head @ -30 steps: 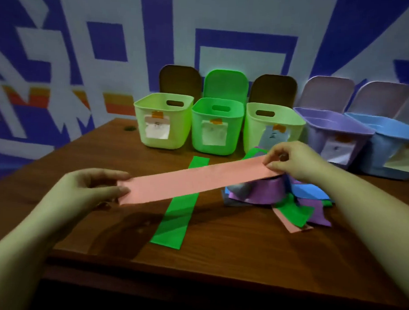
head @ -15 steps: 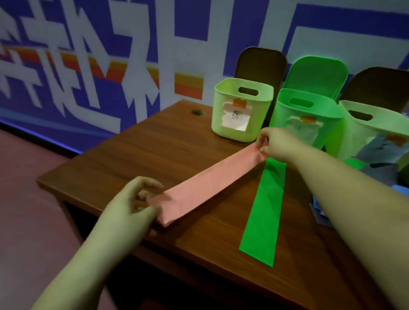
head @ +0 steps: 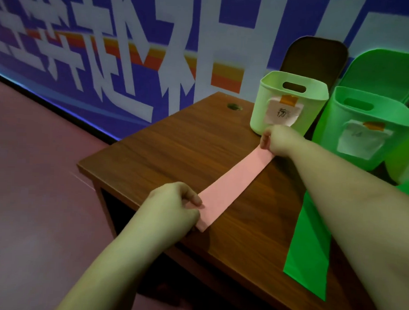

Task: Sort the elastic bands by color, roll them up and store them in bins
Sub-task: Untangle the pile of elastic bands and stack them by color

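Your left hand point(head: 174, 207) and right hand point(head: 277, 141) each pinch an end of the flat pink elastic band point(head: 232, 186). It lies stretched along the left edge of the brown wooden table point(head: 176, 149). A flat green elastic band point(head: 309, 251) lies just beside it.

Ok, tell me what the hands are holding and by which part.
Both hands hold the pink band: the left hand pinches its near end, and the right hand grips its far end beside the pale green bin.
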`<state>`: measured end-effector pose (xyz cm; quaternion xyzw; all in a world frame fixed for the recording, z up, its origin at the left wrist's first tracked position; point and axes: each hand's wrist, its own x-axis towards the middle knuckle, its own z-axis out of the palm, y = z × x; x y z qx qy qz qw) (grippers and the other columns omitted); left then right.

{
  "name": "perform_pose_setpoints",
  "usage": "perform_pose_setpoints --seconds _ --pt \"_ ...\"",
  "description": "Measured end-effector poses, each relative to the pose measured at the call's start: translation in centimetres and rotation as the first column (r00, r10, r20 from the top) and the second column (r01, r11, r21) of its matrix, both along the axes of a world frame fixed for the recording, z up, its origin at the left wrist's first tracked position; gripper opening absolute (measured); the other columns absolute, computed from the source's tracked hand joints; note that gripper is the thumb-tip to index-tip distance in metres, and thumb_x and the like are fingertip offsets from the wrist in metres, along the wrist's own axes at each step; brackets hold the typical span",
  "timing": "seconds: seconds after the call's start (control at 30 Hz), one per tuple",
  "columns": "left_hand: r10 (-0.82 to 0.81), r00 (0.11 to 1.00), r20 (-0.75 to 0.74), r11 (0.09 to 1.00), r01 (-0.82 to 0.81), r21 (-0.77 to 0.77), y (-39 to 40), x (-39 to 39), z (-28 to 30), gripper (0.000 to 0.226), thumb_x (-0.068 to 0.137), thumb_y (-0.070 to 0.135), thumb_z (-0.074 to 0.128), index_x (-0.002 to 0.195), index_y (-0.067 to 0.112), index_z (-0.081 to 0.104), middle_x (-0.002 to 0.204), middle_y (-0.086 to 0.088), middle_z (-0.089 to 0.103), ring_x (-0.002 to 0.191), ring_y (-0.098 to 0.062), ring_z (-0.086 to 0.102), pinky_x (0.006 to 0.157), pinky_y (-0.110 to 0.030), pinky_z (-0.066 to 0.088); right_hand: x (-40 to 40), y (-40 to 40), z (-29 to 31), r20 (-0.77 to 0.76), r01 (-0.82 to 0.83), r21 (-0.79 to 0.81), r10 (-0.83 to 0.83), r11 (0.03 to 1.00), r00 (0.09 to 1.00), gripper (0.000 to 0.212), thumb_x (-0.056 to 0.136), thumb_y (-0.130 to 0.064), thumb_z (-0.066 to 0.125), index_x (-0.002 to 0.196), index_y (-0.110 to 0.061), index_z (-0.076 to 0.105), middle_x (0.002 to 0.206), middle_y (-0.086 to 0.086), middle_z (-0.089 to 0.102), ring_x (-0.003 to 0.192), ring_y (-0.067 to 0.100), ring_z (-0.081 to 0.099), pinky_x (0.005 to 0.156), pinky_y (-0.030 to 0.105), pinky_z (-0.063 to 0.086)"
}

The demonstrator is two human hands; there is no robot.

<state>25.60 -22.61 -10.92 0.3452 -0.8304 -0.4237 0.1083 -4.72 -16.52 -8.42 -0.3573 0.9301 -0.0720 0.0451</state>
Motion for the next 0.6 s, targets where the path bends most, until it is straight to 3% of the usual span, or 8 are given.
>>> perform_pose_setpoints --seconds 0.13,0.27,0.37,0.5,0.6 --pt "-0.006 0.997 0.076 0.959 0.027 -0.282 0.5 0.6 -0.4 0.013 0.08 0.026 0.056 0.09 0.034 0.059 0.093 0.013 0.048 0.088 -0.009 0.052 0.072 -0.022 0.038 0.1 -0.1 -1.1 -0.042 0.048 -0.045 -0.05 0.998 0.998 0.028 0.082 0.006 0.051 0.086 -0.017 0.066 0.111 0.006 0.054 0.093 0.023 0.05 0.071 0.03 0.04" --pt "-0.015 0.997 0.078 0.934 0.042 -0.355 0.5 0.9 -0.8 0.016 0.081 0.03 0.055 0.095 0.036 0.058 0.097 0.009 0.043 0.098 -0.013 0.044 0.085 -0.028 0.039 0.0 0.5 -2.0 0.024 0.066 -0.144 -0.063 0.987 0.998 0.031 0.082 0.002 0.049 0.083 -0.025 0.062 0.123 0.008 0.049 0.102 0.024 0.05 0.08 0.031 0.043" --pt "-0.01 0.994 0.113 0.937 0.049 -0.345 0.2 0.9 -0.8 0.015 0.083 0.03 0.057 0.094 0.039 0.06 0.102 0.009 0.043 0.103 -0.014 0.039 0.096 -0.033 0.037 0.3 1.6 -2.3 0.104 0.051 -0.173 -0.033 0.984 0.994 0.032 0.087 -0.005 0.05 0.111 -0.022 0.063 0.136 0.007 0.048 0.113 0.025 0.051 0.084 0.027 0.042" --pt "-0.035 0.993 0.114 0.946 0.07 -0.317 0.0 0.7 -0.1 0.01 0.085 0.038 0.06 0.093 0.038 0.056 0.105 0.01 0.044 0.111 -0.015 0.041 0.097 -0.032 0.037 1.9 4.2 -1.0 0.176 0.003 -0.169 0.027 0.986 0.984 0.044 0.092 -0.018 0.055 0.135 -0.02 0.048 0.138 0.006 0.049 0.084 0.016 0.057 0.073 0.024 0.045" --pt "-0.062 0.995 0.08 0.939 0.086 -0.334 0.8 -0.7 1.4 0.021 0.084 0.037 0.062 0.104 0.034 0.055 0.118 0.008 0.048 0.118 -0.016 0.041 0.099 -0.034 0.038 3.0 7.4 1.1 0.106 -0.02 -0.12 0.033 0.993 0.994 0.048 0.091 -0.022 0.059 0.137 -0.022 0.045 0.143 0.003 0.046 0.123 0.021 0.049 0.1 0.029 0.037"
